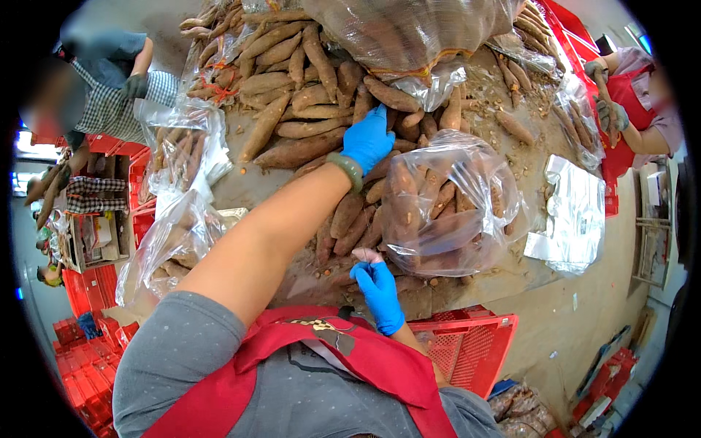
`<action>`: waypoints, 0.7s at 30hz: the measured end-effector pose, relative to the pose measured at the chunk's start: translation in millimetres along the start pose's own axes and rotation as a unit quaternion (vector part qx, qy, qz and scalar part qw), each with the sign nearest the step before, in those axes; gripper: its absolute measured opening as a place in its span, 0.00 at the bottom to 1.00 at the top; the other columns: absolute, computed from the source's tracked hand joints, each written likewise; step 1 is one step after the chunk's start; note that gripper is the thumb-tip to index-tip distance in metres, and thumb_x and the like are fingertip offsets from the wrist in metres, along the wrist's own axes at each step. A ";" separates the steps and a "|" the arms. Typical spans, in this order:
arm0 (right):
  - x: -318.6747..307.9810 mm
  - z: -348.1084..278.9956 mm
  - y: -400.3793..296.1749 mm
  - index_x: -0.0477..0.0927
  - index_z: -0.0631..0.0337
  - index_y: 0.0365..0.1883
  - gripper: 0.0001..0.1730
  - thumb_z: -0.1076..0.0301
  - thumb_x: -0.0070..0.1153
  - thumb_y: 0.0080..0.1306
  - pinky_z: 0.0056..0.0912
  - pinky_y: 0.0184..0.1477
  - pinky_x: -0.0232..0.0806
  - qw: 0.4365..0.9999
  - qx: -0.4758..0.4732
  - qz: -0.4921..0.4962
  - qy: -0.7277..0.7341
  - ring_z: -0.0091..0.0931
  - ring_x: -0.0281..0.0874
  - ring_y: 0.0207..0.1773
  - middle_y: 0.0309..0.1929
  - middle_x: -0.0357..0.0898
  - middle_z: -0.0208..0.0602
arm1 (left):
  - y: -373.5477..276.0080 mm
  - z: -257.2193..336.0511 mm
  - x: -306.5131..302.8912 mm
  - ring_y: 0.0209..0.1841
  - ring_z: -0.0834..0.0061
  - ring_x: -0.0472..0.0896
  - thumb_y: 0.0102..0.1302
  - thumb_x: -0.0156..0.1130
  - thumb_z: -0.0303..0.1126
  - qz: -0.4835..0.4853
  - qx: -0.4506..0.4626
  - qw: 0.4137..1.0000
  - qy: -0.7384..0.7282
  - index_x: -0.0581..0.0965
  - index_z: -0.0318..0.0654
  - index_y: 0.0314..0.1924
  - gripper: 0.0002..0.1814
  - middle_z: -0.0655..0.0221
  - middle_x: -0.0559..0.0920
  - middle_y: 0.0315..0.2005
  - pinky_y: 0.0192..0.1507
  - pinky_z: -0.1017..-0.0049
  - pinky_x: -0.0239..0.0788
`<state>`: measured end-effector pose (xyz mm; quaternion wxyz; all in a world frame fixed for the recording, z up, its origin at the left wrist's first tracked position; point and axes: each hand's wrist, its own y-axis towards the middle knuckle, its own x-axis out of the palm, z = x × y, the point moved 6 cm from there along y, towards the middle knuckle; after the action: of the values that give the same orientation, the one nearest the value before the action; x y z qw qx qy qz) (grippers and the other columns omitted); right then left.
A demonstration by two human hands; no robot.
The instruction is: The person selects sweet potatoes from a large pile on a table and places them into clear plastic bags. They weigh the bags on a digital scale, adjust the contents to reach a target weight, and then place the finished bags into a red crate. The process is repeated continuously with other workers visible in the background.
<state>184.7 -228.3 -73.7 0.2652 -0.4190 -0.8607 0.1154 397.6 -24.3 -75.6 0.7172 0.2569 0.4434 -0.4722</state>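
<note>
My left hand [368, 139], in a blue glove with a green bangle at the wrist, reaches into a heap of sweet potatoes [306, 145]. Its fingertips are among the roots, by a thick sweet potato [391, 94]; whether they grip one is hidden. Close to my apron, my right hand [379, 293], also blue-gloved, is bent beside the table's near edge. A small pinkish thing [367, 255] shows at its fingertips; I cannot tell if it is a bare finger or a held piece. A clear plastic bag [452, 219] of sweet potatoes lies to the right.
A large mesh-like sack [416, 33] stands at the back. More bags [186, 148] of roots lie left, with flat plastic bags [572, 213] at right. A red crate [465, 345] sits below the table edge. Gloved co-workers [610, 104] [118, 76] stand on both sides.
</note>
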 end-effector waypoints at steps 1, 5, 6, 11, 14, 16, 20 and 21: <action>-0.2 2.6 -1.8 0.69 0.61 0.60 0.20 0.75 0.47 0.69 0.18 0.43 0.63 1.000 -0.002 -0.004 -0.003 0.16 0.67 0.37 0.37 0.74 0.28 | 10.6 6.2 3.3 0.47 0.55 0.80 0.61 0.64 0.43 -0.012 -0.014 0.999 0.035 0.67 0.32 0.59 0.32 0.49 0.76 0.52 0.47 0.58 0.74; 0.9 6.8 -7.9 0.69 0.61 0.60 0.20 0.76 0.45 0.69 0.18 0.42 0.62 1.000 -0.008 -0.014 -0.010 0.15 0.66 0.37 0.37 0.73 0.28 | 28.1 0.9 16.5 0.42 0.52 0.81 0.60 0.65 0.45 -0.054 -0.056 0.994 0.082 0.68 0.31 0.55 0.31 0.48 0.80 0.43 0.41 0.56 0.75; 1.6 4.2 -8.1 0.69 0.60 0.60 0.20 0.76 0.44 0.69 0.18 0.41 0.62 1.000 -0.009 -0.016 -0.009 0.15 0.65 0.36 0.37 0.73 0.29 | 29.2 2.5 10.0 0.39 0.50 0.82 0.56 0.67 0.45 -0.017 -0.050 0.996 0.079 0.73 0.31 0.49 0.28 0.50 0.82 0.37 0.39 0.56 0.75; -1.0 -2.3 -14.8 0.69 0.59 0.61 0.23 0.76 0.44 0.66 0.19 0.42 0.62 1.000 -0.005 -0.006 0.023 0.16 0.65 0.37 0.39 0.73 0.29 | 7.7 -11.9 -16.3 0.38 0.59 0.82 0.49 0.66 0.43 -0.155 -0.092 0.980 -0.080 0.80 0.28 0.38 0.24 0.51 0.82 0.36 0.42 0.64 0.74; -18.2 -7.3 -14.3 0.69 0.58 0.63 0.27 0.75 0.45 0.64 0.20 0.45 0.63 0.999 -0.024 0.013 0.019 0.18 0.66 0.42 0.42 0.72 0.29 | -73.9 -18.7 -60.8 0.51 0.69 0.76 0.59 0.64 0.39 -0.214 -0.127 0.890 -0.382 0.71 0.25 0.59 0.32 0.59 0.78 0.53 0.54 0.70 0.69; -23.2 -13.3 -15.2 0.69 0.56 0.64 0.26 0.75 0.44 0.67 0.20 0.44 0.64 0.999 -0.020 0.015 0.033 0.18 0.67 0.40 0.41 0.72 0.28 | -135.3 -24.7 -75.9 0.56 0.69 0.73 0.63 0.61 0.39 -0.258 -0.150 0.735 -0.609 0.65 0.29 0.65 0.34 0.61 0.74 0.58 0.59 0.69 0.66; -4.3 -46.0 -20.2 0.70 0.51 0.66 0.24 0.74 0.43 0.72 0.19 0.42 0.66 1.000 -0.022 -0.015 -0.009 0.17 0.67 0.37 0.39 0.71 0.26 | -210.9 -23.3 -101.2 0.54 0.72 0.75 0.67 0.58 0.42 -0.240 -0.079 0.634 -0.731 0.65 0.32 0.65 0.32 0.66 0.76 0.53 0.60 0.70 0.67; 1.7 -53.9 -20.4 0.70 0.54 0.65 0.23 0.73 0.43 0.73 0.19 0.43 0.65 0.997 -0.061 -0.015 -0.039 0.17 0.66 0.38 0.39 0.71 0.26 | -224.3 -30.7 -102.7 0.53 0.72 0.76 0.66 0.60 0.44 -0.246 -0.086 0.645 -0.718 0.65 0.32 0.66 0.34 0.66 0.76 0.53 0.60 0.70 0.67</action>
<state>200.1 -240.9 -19.6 0.2076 -0.4165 -0.8819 0.0749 166.0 -48.7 11.4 0.6874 -0.3442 -0.1254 -0.6271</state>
